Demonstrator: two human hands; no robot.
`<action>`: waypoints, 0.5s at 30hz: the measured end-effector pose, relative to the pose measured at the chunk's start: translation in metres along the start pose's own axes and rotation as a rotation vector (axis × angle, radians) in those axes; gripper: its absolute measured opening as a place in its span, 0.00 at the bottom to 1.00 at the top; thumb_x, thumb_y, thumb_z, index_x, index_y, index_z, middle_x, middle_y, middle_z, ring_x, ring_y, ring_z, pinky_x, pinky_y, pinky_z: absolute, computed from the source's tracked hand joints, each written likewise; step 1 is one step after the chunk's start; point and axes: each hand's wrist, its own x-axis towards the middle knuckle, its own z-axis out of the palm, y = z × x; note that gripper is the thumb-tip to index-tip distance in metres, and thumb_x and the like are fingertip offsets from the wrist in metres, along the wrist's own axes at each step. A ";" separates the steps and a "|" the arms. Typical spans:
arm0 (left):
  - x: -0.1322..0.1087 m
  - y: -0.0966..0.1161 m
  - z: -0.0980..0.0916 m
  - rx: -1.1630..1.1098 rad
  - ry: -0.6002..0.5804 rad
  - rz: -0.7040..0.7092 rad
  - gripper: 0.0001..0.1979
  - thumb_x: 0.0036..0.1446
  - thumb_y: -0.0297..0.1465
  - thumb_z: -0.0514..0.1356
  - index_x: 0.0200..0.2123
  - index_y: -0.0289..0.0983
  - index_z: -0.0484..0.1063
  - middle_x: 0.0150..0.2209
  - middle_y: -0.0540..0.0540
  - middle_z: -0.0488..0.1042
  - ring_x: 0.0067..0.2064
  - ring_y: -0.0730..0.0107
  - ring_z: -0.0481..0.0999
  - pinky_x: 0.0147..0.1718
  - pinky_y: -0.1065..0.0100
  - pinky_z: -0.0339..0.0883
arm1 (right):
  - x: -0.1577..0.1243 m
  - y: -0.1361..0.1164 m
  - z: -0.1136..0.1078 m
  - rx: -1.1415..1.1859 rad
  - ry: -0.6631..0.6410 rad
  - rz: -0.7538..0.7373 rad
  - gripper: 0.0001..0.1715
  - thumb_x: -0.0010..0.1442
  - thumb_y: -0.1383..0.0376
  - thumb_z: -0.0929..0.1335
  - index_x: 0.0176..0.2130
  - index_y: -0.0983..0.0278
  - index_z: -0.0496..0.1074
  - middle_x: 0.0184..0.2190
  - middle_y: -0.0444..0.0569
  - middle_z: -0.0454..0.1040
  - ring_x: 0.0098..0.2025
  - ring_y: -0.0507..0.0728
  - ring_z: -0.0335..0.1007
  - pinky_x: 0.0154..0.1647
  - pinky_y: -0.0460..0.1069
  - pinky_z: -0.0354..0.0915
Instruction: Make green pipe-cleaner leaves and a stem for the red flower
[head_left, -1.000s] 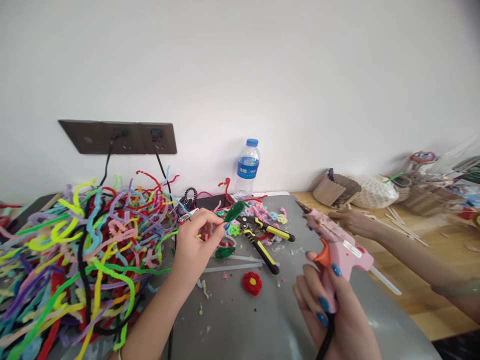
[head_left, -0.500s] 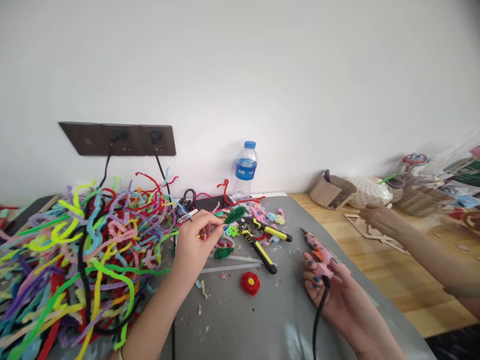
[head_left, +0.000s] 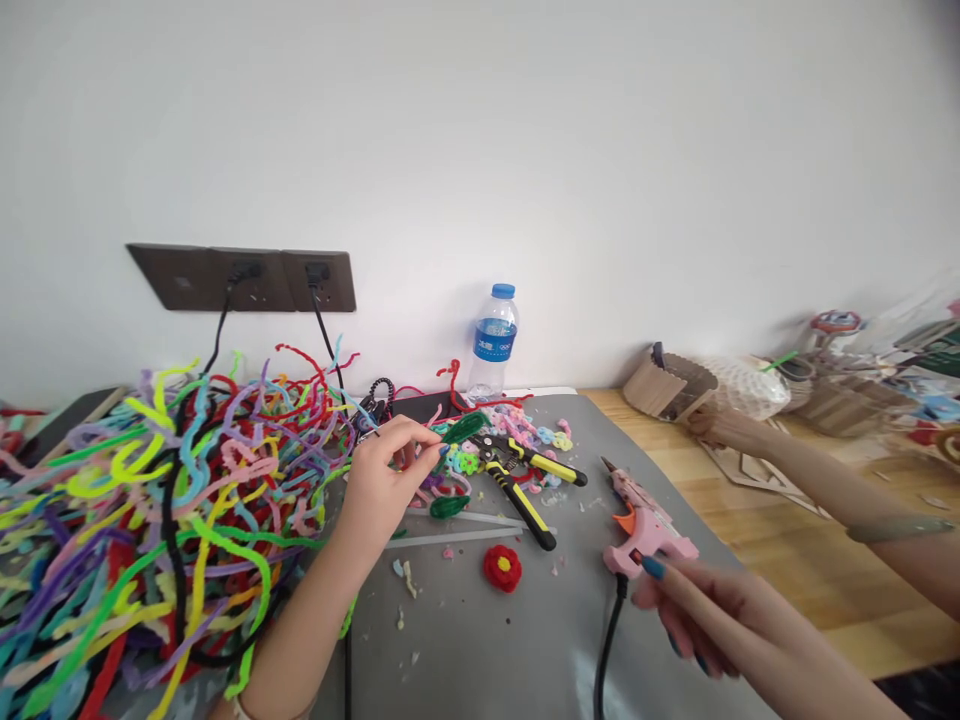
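Note:
Between thumb and fingertips, my left hand [head_left: 390,470] pinches a dark green leaf shape [head_left: 465,428] above the grey mat. A pink glue gun [head_left: 643,525] lies on the mat at the right, its nozzle pointing up and left. My right hand [head_left: 720,615] is just beside the handle, fingers loosely curled and apart, with nothing seen in them. A red flower with a yellow centre [head_left: 502,568] lies on the mat. Another green leaf [head_left: 449,507] rests near two translucent sticks [head_left: 457,538]. Yellow-and-black pliers [head_left: 521,505] lie behind the flower.
A heap of coloured pipe cleaners [head_left: 172,520] covers the left side. A water bottle [head_left: 494,340] stands by the wall. At the right, another person's hand [head_left: 724,428] touches near a wooden basket [head_left: 664,385]. A black cable [head_left: 607,650] trails from the glue gun.
My right hand has let go of the glue gun and moved down and right of it; the gun now lies on the mat. The other person's hand has moved left to the basket.

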 end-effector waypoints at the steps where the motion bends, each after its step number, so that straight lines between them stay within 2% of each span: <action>1: 0.001 0.000 -0.001 -0.008 -0.010 -0.011 0.05 0.55 0.25 0.61 0.28 0.38 0.75 0.27 0.51 0.73 0.25 0.73 0.67 0.27 0.71 0.61 | 0.003 -0.014 0.003 -0.011 0.055 -0.117 0.38 0.48 0.33 0.70 0.21 0.64 0.78 0.12 0.47 0.67 0.16 0.51 0.58 0.16 0.46 0.55; 3: 0.003 -0.002 -0.003 -0.027 -0.032 -0.029 0.05 0.54 0.26 0.61 0.27 0.38 0.75 0.27 0.50 0.73 0.26 0.73 0.67 0.27 0.71 0.62 | 0.015 -0.042 0.014 0.036 0.140 -0.285 0.32 0.53 0.37 0.71 0.26 0.63 0.77 0.15 0.44 0.64 0.18 0.51 0.57 0.18 0.46 0.56; 5: 0.004 -0.004 -0.005 -0.045 -0.052 -0.035 0.05 0.54 0.26 0.61 0.28 0.38 0.76 0.27 0.50 0.73 0.26 0.73 0.68 0.27 0.71 0.62 | 0.033 -0.068 0.030 0.109 0.198 -0.406 0.27 0.57 0.41 0.70 0.32 0.63 0.77 0.17 0.41 0.60 0.19 0.50 0.52 0.17 0.45 0.51; 7: 0.004 -0.005 -0.005 -0.053 -0.082 -0.030 0.05 0.54 0.25 0.61 0.28 0.38 0.76 0.27 0.50 0.73 0.26 0.72 0.69 0.26 0.71 0.61 | 0.057 -0.088 0.046 0.158 0.215 -0.538 0.22 0.59 0.47 0.71 0.30 0.63 0.76 0.19 0.41 0.61 0.21 0.50 0.53 0.20 0.45 0.51; 9: 0.004 -0.006 -0.006 -0.048 -0.115 -0.020 0.05 0.54 0.24 0.61 0.28 0.38 0.75 0.27 0.49 0.73 0.27 0.72 0.69 0.26 0.71 0.61 | 0.082 -0.101 0.060 0.184 0.152 -0.606 0.18 0.58 0.51 0.72 0.30 0.64 0.75 0.21 0.42 0.64 0.23 0.50 0.54 0.23 0.45 0.52; 11: 0.004 -0.007 -0.007 -0.041 -0.140 -0.007 0.06 0.54 0.24 0.60 0.28 0.38 0.75 0.28 0.49 0.74 0.27 0.71 0.70 0.27 0.71 0.62 | 0.103 -0.106 0.070 0.225 0.050 -0.656 0.18 0.57 0.51 0.73 0.31 0.64 0.76 0.20 0.41 0.63 0.23 0.49 0.52 0.23 0.46 0.51; 15: 0.005 -0.006 -0.009 -0.015 -0.170 0.015 0.07 0.55 0.23 0.60 0.29 0.38 0.75 0.29 0.48 0.75 0.29 0.70 0.72 0.27 0.71 0.63 | 0.123 -0.097 0.073 0.293 -0.159 -0.632 0.20 0.56 0.49 0.74 0.31 0.64 0.76 0.20 0.39 0.63 0.22 0.49 0.51 0.24 0.46 0.51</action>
